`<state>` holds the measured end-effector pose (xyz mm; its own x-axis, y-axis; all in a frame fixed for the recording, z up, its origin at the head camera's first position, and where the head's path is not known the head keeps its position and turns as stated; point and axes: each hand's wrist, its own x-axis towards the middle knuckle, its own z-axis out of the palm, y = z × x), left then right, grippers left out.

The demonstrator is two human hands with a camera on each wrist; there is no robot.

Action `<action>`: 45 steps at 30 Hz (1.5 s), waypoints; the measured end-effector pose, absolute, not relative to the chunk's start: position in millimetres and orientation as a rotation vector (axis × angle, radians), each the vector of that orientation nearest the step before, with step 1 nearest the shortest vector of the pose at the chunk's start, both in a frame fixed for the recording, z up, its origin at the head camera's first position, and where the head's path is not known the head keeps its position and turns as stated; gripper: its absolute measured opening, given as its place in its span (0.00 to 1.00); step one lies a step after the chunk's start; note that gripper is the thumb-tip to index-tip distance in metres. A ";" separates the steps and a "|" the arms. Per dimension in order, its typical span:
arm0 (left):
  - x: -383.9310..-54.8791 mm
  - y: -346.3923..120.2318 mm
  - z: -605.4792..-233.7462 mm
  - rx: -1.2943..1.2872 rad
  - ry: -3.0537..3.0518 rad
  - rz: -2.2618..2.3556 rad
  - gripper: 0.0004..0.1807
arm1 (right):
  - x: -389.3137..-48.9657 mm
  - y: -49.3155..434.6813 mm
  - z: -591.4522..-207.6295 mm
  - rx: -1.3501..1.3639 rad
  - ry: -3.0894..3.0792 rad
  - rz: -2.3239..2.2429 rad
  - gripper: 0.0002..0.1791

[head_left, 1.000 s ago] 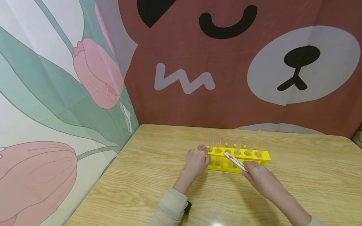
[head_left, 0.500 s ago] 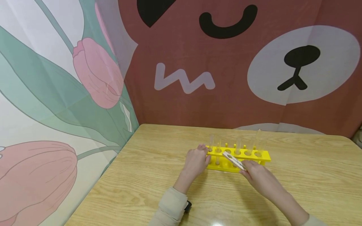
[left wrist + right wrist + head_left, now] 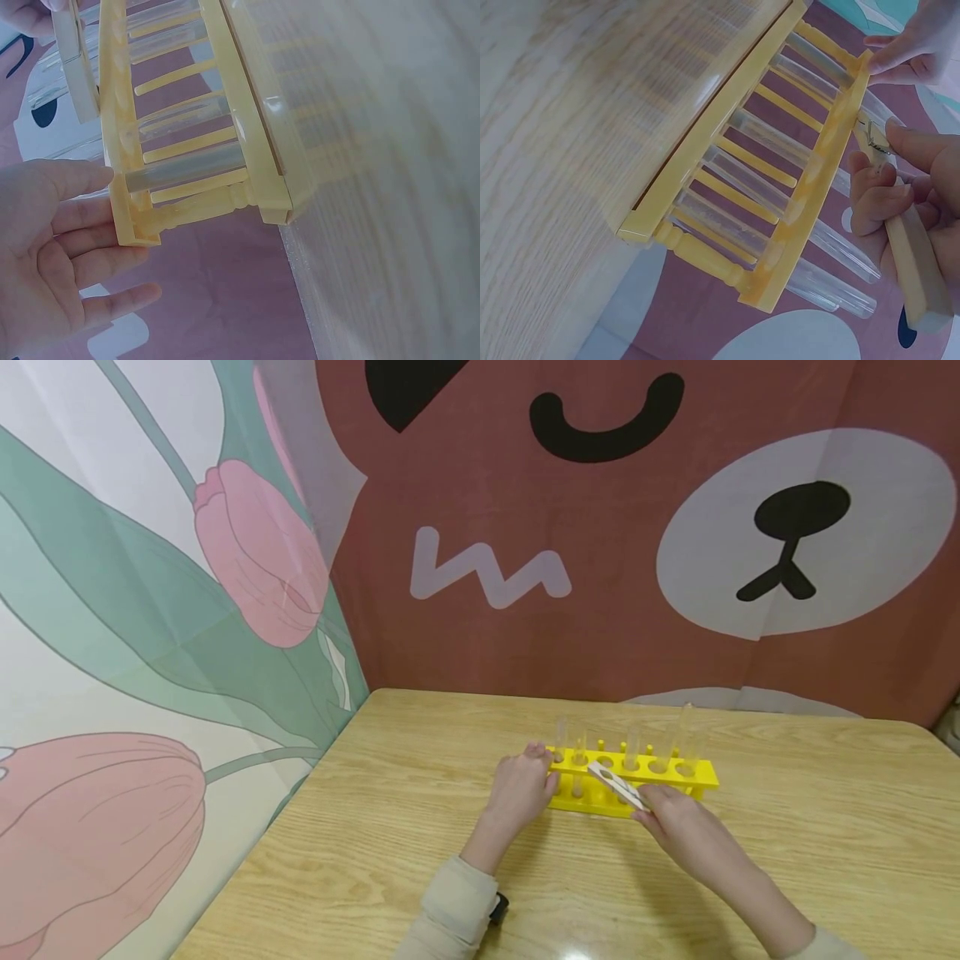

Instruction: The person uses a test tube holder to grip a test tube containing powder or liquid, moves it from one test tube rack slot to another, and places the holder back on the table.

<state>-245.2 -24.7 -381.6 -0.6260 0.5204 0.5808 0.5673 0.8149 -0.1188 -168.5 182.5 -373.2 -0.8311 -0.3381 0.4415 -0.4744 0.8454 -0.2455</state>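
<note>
A yellow test tube rack (image 3: 705, 774) stands upright on the table, with several clear test tubes (image 3: 632, 747) through its holes. The leftmost tube (image 3: 187, 165) looks greyish in its lower part. At the rack's left end, my left hand (image 3: 520, 787) grips the upper bar, thumb in front and fingers behind. My right hand (image 3: 697, 837) holds a wooden test tube clamp (image 3: 613, 783) by its middle, at the wire spring. The clamp's tip points up and left, overlapping the rack's top bar by the third hole from the left, where no tube stands.
The wood-grain table (image 3: 360, 860) reaches back to a wall hanging (image 3: 480, 652) with a bear's face. On the left hangs a cloth (image 3: 112, 677) with tulips. Short yellow pegs (image 3: 622, 747) rise along the rack's back.
The clamp in my right hand has shifted slightly left along the rack's front. My left hand and the rack have stayed in place.
</note>
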 end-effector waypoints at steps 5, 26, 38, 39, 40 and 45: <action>-245.4 -24.8 -381.5 -0.786 -2.380 -0.094 0.08 | -168.1 182.2 -372.0 0.615 -2.636 0.496 0.10; -241.8 -22.3 -380.6 -0.760 -2.419 -0.022 0.10 | -168.5 182.8 -370.4 0.598 -2.678 0.501 0.12; -241.8 -21.7 -381.7 -0.761 -2.444 -0.034 0.10 | -169.6 182.3 -371.0 0.568 -2.698 0.506 0.12; -241.7 -21.6 -381.7 -0.762 -2.443 -0.036 0.10 | -169.5 182.1 -370.9 0.566 -2.699 0.503 0.11; -241.7 -21.6 -381.8 -0.762 -2.443 -0.039 0.10 | -169.4 182.0 -370.7 0.563 -2.703 0.504 0.11; -242.3 -21.6 -382.5 -0.766 -2.447 -0.052 0.10 | -169.0 181.7 -370.3 0.559 -2.709 0.502 0.11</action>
<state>-242.3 -21.6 -382.5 -0.6739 0.5129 0.5318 0.5352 0.8351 -0.1272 -169.0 181.7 -370.3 -0.8688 -0.3150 0.3821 -0.4310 0.8609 -0.2703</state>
